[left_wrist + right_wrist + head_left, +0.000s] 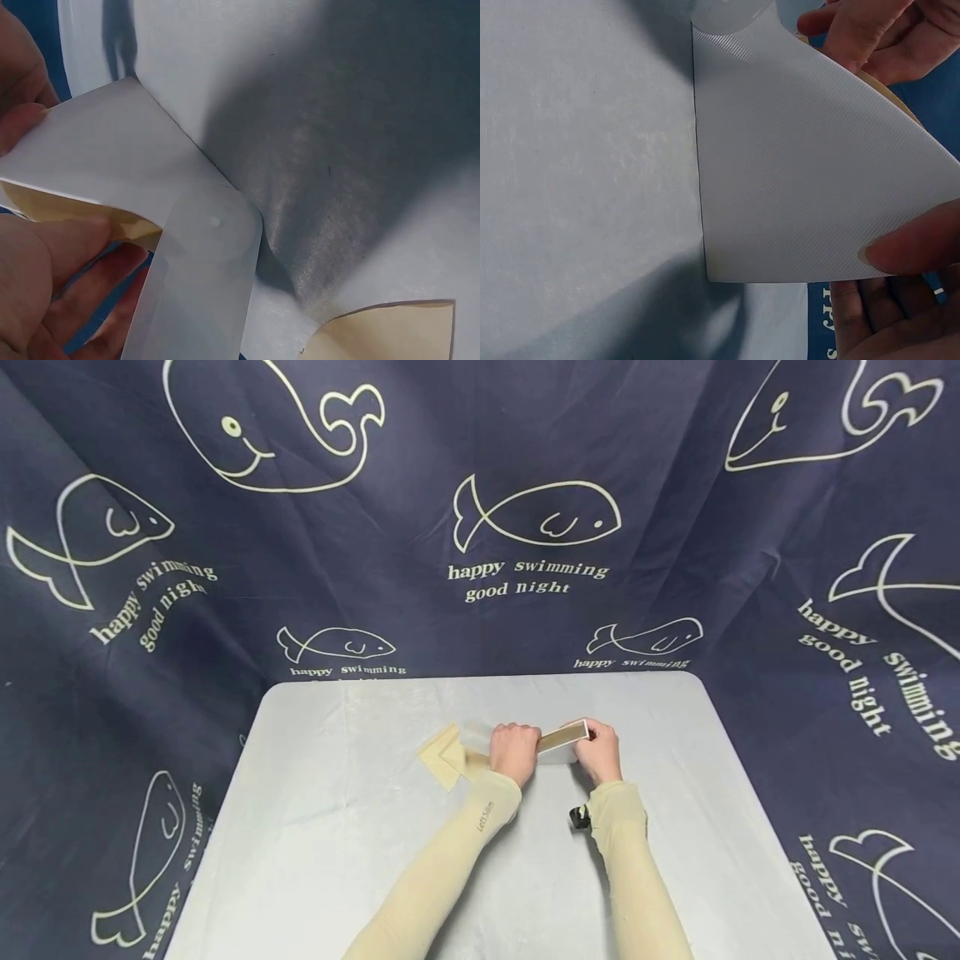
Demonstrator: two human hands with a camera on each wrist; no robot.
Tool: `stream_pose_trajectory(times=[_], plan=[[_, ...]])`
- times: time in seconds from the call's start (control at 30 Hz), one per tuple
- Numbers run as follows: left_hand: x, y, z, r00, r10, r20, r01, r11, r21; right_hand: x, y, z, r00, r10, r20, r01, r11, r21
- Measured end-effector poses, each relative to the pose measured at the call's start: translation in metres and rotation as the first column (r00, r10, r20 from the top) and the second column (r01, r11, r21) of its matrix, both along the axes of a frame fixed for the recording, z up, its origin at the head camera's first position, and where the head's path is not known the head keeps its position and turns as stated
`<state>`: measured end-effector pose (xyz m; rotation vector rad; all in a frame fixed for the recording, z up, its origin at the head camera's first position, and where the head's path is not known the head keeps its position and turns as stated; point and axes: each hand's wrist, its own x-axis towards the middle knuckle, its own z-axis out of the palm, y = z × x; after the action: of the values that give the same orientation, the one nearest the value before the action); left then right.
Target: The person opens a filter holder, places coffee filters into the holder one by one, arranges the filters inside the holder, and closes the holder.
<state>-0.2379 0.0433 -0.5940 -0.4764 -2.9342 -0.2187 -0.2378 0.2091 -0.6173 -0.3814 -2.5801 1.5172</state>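
Observation:
My left hand (515,752) and right hand (600,750) hold a slim white box (112,150) over the table. In the head view its open side faces up, showing a tan inside between white edges. My right thumb (919,244) lies on the textured white face, with curled fingers below it. At the other end my left thumb (82,240) presses at the tan opening and the fingers bend beneath. A frosted, round-ended plastic strip (195,277) overlaps the box's left corner. Beside the left hand, tan paper pieces (442,756) lie flat.
The pale table (337,852) has rounded far corners. A dark blue curtain (525,635) printed with fish and whales surrounds it on the back and sides. A small black device (579,817) sits at the right sleeve cuff.

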Motion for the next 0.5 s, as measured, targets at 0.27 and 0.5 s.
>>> stream_pose_trajectory(times=[0.27, 0.5], plan=[[0.0002, -0.0018, -0.0001, 0.999, -0.022, -0.028, 0.022, 0.999, 0.024, -0.0014, -0.0007, -0.0001, 1.0, -0.014, -0.003, 0.014, 1.0, -0.01], [0.0035, -0.0057, 0.0032, 0.999, -0.032, -0.009, 0.032, 0.996, 0.087, -0.0002, -0.002, -0.0011, 1.0, -0.023, 0.005, 0.023, 1.0, 0.012]])
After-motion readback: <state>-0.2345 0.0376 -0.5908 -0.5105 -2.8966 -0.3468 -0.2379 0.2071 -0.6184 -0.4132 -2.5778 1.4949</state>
